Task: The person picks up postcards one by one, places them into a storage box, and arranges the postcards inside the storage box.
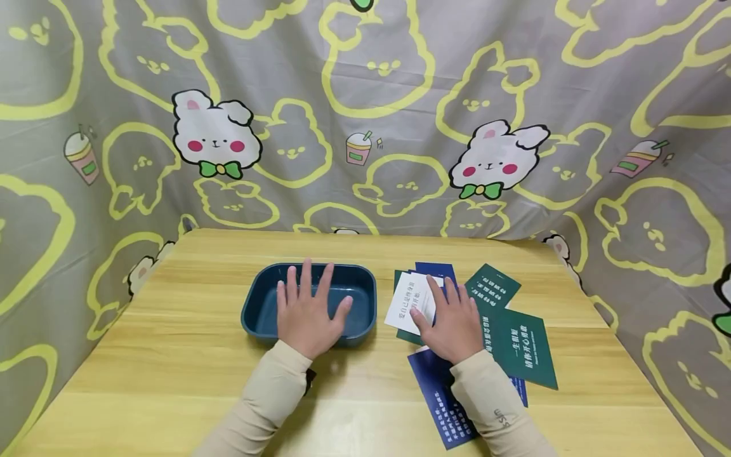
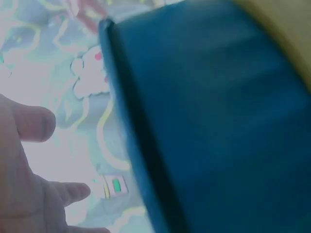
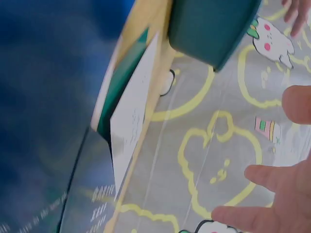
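My left hand [image 1: 308,320], fingers spread, overlaps the dark blue plastic basin [image 1: 259,311] in the head view. From the left wrist, the basin's side [image 2: 218,121] fills much of the picture, and the spread fingers stand apart from it. My right hand [image 1: 454,324] has its fingers extended over a loose spread of printed cards and grips none of them. A white card [image 1: 402,304] lies left of its fingers. To its right are green cards [image 1: 528,349], while a blue card [image 1: 440,393] lies partly under the right forearm in view.
Both basin and cards rest on a light wooden table [image 1: 188,381]. Another blue card [image 1: 436,269] and a green card [image 1: 493,285] lie toward the back of the spread. A grey curtain [image 1: 400,139] with rabbit drawings surrounds the table's back and sides.
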A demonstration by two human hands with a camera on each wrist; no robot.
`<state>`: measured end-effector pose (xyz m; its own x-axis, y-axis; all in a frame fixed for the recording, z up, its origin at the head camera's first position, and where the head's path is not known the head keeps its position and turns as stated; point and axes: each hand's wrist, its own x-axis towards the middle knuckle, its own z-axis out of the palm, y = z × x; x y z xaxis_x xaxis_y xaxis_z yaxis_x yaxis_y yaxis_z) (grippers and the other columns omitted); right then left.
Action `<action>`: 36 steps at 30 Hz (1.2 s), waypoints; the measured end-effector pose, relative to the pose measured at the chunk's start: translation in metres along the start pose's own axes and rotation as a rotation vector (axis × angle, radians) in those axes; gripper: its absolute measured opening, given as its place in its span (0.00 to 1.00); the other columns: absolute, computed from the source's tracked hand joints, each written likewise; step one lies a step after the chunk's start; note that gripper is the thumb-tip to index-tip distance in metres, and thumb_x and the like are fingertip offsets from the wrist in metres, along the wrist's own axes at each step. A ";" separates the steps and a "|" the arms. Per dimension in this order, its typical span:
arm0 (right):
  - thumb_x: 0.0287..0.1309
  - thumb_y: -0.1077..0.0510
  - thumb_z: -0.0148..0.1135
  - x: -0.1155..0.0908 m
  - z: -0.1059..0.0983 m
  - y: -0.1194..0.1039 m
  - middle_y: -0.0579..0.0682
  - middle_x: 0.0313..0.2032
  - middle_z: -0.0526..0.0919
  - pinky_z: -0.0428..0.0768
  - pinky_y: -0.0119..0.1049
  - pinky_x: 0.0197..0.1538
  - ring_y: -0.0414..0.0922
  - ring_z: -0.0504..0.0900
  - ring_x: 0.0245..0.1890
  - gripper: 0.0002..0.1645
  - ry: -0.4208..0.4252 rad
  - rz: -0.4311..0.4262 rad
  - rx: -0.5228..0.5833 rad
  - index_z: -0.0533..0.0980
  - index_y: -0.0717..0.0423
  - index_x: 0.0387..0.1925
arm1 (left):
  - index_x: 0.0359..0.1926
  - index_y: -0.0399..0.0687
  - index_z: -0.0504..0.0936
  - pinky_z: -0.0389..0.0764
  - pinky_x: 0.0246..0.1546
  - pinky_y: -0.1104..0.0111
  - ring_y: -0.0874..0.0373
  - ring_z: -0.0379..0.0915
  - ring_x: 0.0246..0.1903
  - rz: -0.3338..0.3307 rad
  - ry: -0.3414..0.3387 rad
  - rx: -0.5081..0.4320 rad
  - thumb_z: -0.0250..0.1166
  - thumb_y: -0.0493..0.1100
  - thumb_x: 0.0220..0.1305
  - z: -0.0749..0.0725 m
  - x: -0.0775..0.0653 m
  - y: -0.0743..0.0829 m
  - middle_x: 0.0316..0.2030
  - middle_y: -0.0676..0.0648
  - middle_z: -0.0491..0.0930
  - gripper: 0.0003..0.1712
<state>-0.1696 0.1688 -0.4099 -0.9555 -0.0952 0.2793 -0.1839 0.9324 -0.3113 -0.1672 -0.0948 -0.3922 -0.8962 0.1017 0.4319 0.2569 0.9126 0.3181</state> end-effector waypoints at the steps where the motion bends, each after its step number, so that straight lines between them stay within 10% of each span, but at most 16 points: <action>1: 0.61 0.41 0.58 0.001 -0.001 0.003 0.69 0.67 0.60 0.53 0.67 0.64 0.70 0.54 0.67 0.44 -0.002 0.000 0.016 0.59 0.55 0.72 | 0.72 0.51 0.62 0.46 0.65 0.39 0.31 0.43 0.69 -0.010 -0.019 -0.027 0.56 0.61 0.66 -0.003 0.002 -0.003 0.72 0.33 0.51 0.39; 12: 0.58 0.48 0.66 0.012 -0.025 0.041 0.70 0.64 0.66 0.64 0.66 0.58 0.69 0.63 0.63 0.45 -0.138 0.108 0.150 0.60 0.64 0.70 | 0.75 0.41 0.47 0.53 0.62 0.37 0.30 0.45 0.68 -0.085 -0.262 -0.338 0.46 0.58 0.74 -0.052 0.025 -0.056 0.71 0.28 0.46 0.40; 20: 0.56 0.44 0.68 0.011 -0.036 0.075 0.73 0.65 0.60 0.65 0.67 0.57 0.72 0.61 0.62 0.50 -0.280 0.251 0.155 0.57 0.66 0.70 | 0.76 0.39 0.43 0.61 0.58 0.38 0.27 0.52 0.64 -0.207 -0.418 -0.381 0.50 0.62 0.71 -0.080 0.025 -0.109 0.69 0.25 0.50 0.47; 29: 0.54 0.39 0.68 0.006 -0.038 0.107 0.78 0.61 0.62 0.68 0.65 0.53 0.73 0.64 0.58 0.55 -0.354 0.330 0.122 0.57 0.72 0.67 | 0.76 0.41 0.37 0.60 0.60 0.39 0.27 0.48 0.66 -0.263 -0.505 -0.688 0.55 0.52 0.72 -0.074 0.013 -0.158 0.70 0.25 0.45 0.47; 36: 0.54 0.40 0.69 0.008 -0.019 0.100 0.77 0.59 0.65 0.70 0.64 0.53 0.72 0.67 0.57 0.50 -0.387 0.309 0.100 0.63 0.72 0.64 | 0.76 0.40 0.34 0.59 0.60 0.38 0.27 0.43 0.68 -0.290 -0.590 -0.813 0.56 0.44 0.72 -0.052 0.011 -0.166 0.71 0.24 0.39 0.47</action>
<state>-0.1913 0.2681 -0.4215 -0.9808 0.0400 -0.1911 0.1180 0.9011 -0.4173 -0.2014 -0.2657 -0.3963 -0.9404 0.2985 -0.1631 -0.0266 0.4133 0.9102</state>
